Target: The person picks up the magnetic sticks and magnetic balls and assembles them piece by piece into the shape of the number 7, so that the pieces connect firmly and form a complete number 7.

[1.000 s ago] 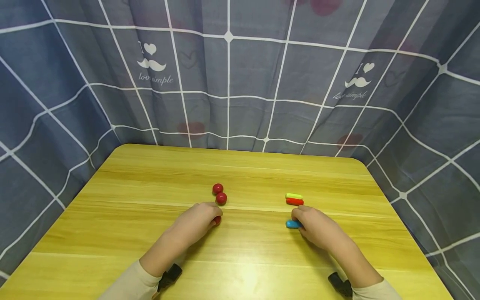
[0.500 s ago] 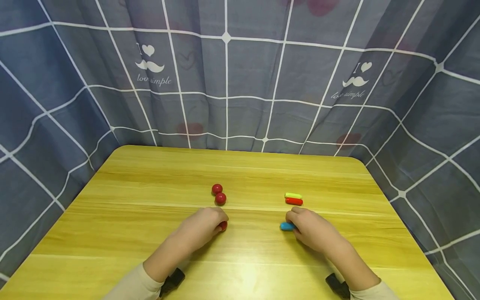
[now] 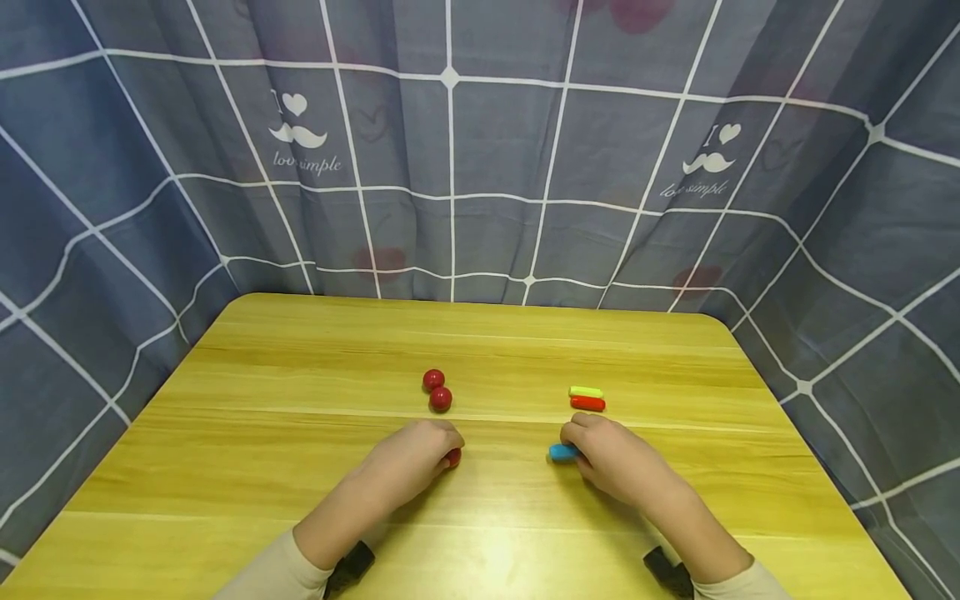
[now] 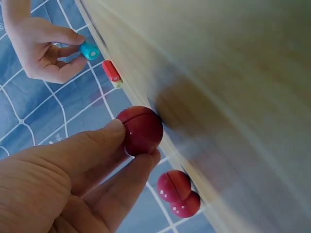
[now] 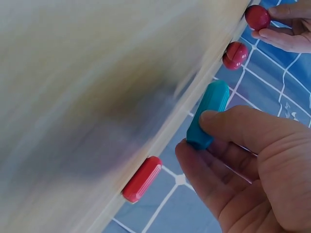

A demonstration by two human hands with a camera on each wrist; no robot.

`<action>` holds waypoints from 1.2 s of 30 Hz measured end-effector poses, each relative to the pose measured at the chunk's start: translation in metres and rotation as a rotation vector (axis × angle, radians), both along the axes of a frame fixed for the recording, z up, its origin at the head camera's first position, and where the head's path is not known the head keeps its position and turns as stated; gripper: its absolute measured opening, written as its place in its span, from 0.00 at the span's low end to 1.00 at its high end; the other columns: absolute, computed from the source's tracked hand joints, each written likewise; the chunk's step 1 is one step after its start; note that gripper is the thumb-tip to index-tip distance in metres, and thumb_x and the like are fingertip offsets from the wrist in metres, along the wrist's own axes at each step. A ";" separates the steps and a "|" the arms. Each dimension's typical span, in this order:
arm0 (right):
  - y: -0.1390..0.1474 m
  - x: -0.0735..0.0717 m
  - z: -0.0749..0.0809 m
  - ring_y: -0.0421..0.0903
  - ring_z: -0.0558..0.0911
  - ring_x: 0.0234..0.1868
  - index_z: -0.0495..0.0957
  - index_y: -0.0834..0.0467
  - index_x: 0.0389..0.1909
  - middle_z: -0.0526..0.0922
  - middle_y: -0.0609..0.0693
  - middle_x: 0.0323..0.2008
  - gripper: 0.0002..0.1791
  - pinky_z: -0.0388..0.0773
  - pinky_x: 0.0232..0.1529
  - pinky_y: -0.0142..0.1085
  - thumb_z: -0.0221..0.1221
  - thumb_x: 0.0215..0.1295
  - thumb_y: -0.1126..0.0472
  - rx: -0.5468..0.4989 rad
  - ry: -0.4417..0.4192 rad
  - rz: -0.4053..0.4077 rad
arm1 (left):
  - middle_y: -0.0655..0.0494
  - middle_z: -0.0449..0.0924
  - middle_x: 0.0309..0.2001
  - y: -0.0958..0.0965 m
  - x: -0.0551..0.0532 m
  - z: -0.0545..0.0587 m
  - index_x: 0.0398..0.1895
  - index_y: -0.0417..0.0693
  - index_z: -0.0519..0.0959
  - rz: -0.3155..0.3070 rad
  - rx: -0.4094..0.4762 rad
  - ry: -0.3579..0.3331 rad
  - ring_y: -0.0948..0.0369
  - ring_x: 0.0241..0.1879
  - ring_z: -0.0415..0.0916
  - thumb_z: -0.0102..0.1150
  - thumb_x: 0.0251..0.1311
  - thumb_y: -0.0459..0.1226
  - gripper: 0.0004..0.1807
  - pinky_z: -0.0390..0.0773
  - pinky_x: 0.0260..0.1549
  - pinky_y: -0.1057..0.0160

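Thumb and fingers of my left hand (image 3: pixel 414 460) pinch a glossy dark red ball (image 4: pixel 142 133) with a seam line round it, close to the tabletop. Two matching balls, a farther one (image 3: pixel 433 380) and a nearer one (image 3: pixel 441 399), lie side by side just beyond that hand. My right hand (image 3: pixel 621 460) pinches a short blue faceted stick (image 5: pixel 210 114) by one end, its other end pointing left in the head view. Past the right hand lie a red stick (image 3: pixel 588 403) and a yellow-green stick (image 3: pixel 586 392), parallel and close together.
All of this is on a light wood-grain table (image 3: pixel 495 342) with rounded far corners. A grey-blue curtain (image 3: pixel 495 150) with white grid lines hangs behind and at both sides. Each wrist wears a black device, the left one (image 3: pixel 351 568) and the right one (image 3: pixel 667 573).
My left hand has moved right and slightly nearer with its red ball. My right hand has shifted left with the blue stick, so the two hands are closer together.
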State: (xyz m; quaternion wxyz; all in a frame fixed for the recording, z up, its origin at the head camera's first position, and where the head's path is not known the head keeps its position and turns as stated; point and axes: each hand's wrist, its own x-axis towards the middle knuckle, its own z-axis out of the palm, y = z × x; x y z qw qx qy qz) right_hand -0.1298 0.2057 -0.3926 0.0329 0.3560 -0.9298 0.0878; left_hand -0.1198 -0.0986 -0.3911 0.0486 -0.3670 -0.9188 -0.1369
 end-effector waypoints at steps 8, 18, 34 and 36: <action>-0.008 0.000 0.000 0.35 0.73 0.30 0.77 0.53 0.33 0.73 0.42 0.30 0.11 0.76 0.33 0.30 0.67 0.55 0.70 -0.002 0.007 0.032 | 0.64 0.65 0.19 0.000 -0.002 0.000 0.20 0.50 0.71 -0.025 0.035 -0.023 0.67 0.22 0.61 0.69 0.55 0.29 0.16 0.66 0.21 0.71; -0.020 0.004 0.001 0.35 0.71 0.30 0.77 0.53 0.33 0.73 0.42 0.30 0.10 0.75 0.32 0.28 0.68 0.56 0.68 -0.014 -0.017 0.073 | 0.64 0.77 0.25 0.003 0.001 0.001 0.25 0.47 0.79 -0.037 0.054 -0.068 0.70 0.27 0.71 0.70 0.53 0.28 0.09 0.74 0.27 0.73; -0.038 0.011 -0.001 0.34 0.71 0.28 0.76 0.53 0.32 0.73 0.41 0.29 0.09 0.74 0.31 0.26 0.68 0.58 0.66 -0.012 -0.016 0.096 | 0.62 0.80 0.30 0.009 0.003 0.001 0.30 0.47 0.82 -0.064 0.034 -0.101 0.69 0.32 0.75 0.70 0.55 0.31 0.05 0.75 0.31 0.72; -0.041 0.011 0.000 0.34 0.70 0.28 0.76 0.53 0.31 0.72 0.41 0.29 0.09 0.73 0.31 0.26 0.67 0.58 0.66 -0.012 -0.021 0.103 | 0.61 0.80 0.30 0.010 0.004 0.002 0.31 0.46 0.82 -0.065 0.029 -0.105 0.69 0.32 0.74 0.70 0.54 0.31 0.05 0.75 0.31 0.72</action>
